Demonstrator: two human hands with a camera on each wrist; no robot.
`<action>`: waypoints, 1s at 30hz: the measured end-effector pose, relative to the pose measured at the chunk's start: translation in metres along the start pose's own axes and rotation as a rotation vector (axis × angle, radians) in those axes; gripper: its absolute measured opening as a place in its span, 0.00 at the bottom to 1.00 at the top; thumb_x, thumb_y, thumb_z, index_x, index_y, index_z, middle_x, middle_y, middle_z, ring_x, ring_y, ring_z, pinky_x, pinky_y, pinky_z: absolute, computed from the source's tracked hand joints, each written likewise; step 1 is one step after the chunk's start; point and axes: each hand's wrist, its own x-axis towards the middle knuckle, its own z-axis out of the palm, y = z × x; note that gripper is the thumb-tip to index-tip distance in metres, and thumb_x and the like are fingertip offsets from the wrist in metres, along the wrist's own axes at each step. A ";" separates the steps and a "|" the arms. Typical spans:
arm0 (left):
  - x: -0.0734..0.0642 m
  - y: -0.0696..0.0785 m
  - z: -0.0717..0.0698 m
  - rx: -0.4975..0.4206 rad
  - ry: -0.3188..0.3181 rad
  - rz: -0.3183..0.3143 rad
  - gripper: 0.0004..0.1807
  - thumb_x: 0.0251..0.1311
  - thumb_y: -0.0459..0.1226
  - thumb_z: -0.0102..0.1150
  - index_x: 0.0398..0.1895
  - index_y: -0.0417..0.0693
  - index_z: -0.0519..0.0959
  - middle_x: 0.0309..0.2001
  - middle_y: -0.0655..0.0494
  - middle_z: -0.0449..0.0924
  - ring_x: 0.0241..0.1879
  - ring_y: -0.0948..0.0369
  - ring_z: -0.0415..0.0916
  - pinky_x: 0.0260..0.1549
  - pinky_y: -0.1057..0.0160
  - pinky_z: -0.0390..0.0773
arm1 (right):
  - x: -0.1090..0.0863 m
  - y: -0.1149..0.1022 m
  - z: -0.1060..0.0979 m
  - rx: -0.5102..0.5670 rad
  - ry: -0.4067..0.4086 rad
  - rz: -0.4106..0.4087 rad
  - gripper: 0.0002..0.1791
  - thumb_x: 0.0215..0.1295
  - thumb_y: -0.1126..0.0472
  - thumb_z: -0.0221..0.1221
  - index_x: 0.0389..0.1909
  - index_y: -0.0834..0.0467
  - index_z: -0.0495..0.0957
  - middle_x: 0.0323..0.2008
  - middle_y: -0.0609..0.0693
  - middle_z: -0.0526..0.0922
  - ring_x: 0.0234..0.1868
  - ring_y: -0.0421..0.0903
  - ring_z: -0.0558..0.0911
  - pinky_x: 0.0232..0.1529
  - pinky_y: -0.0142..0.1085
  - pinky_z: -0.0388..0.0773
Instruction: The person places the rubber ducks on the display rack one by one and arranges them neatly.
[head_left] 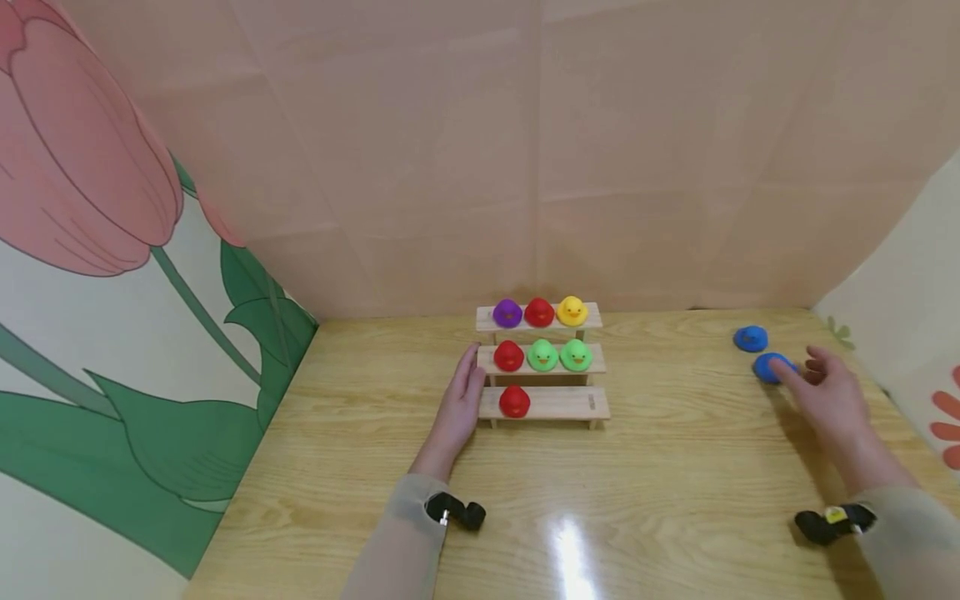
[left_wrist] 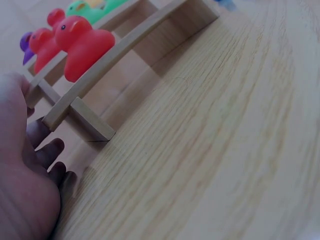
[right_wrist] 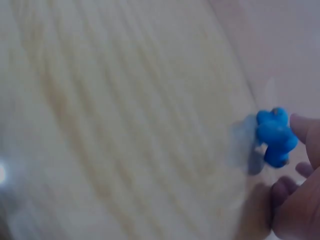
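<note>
A three-step wooden rack (head_left: 555, 403) stands mid-table with small rubber ducks. Its top step bears a purple duck (head_left: 507, 314), a red duck (head_left: 539, 313) and a yellow duck (head_left: 572, 311). On the middle step sit another red duck (head_left: 508, 356) and two green ducks (head_left: 543, 355); one red duck (left_wrist: 82, 45) is on the bottom step, at its left. My left hand (head_left: 457, 408) rests along the rack's left end, fingers against the wood. At far right, my right hand (head_left: 831, 396) is beside the nearer blue duck (head_left: 767, 367), thumb overlapping it, fingers loosely bent.
A second blue duck (head_left: 751, 337) lies just behind the nearer one. Behind the wooden table (head_left: 675, 483) hangs a plain pinkish backdrop (head_left: 420, 167). A tulip-printed panel (head_left: 180, 400) borders the left side, and a pale panel (head_left: 915, 275) the right.
</note>
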 end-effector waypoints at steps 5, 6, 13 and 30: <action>0.000 -0.001 -0.001 0.004 0.005 -0.010 0.33 0.87 0.63 0.40 0.90 0.78 0.55 0.87 0.56 0.57 0.85 0.54 0.54 0.84 0.48 0.56 | 0.005 0.004 0.003 -0.055 -0.012 -0.019 0.49 0.86 0.40 0.54 0.85 0.74 0.51 0.75 0.83 0.63 0.67 0.73 0.69 0.41 0.16 0.63; 0.000 -0.001 -0.001 0.003 0.005 -0.009 0.33 0.87 0.63 0.40 0.90 0.78 0.55 0.87 0.55 0.57 0.85 0.53 0.54 0.84 0.47 0.56 | 0.006 0.005 0.003 -0.065 -0.012 -0.029 0.48 0.86 0.41 0.54 0.84 0.74 0.52 0.74 0.83 0.65 0.67 0.74 0.70 0.42 0.17 0.64; -0.002 0.001 0.000 -0.013 0.002 -0.018 0.32 0.87 0.62 0.41 0.89 0.80 0.55 0.87 0.56 0.58 0.85 0.54 0.55 0.84 0.48 0.56 | 0.008 0.007 0.009 -0.161 0.012 -0.042 0.48 0.85 0.38 0.54 0.83 0.75 0.57 0.71 0.82 0.69 0.68 0.79 0.71 0.68 0.63 0.70; -0.002 0.002 0.000 -0.017 0.010 -0.018 0.33 0.87 0.63 0.42 0.89 0.79 0.55 0.87 0.55 0.58 0.85 0.53 0.55 0.84 0.48 0.57 | 0.005 0.003 0.009 -0.141 0.025 0.014 0.48 0.84 0.36 0.54 0.83 0.72 0.59 0.73 0.80 0.69 0.69 0.76 0.70 0.57 0.48 0.74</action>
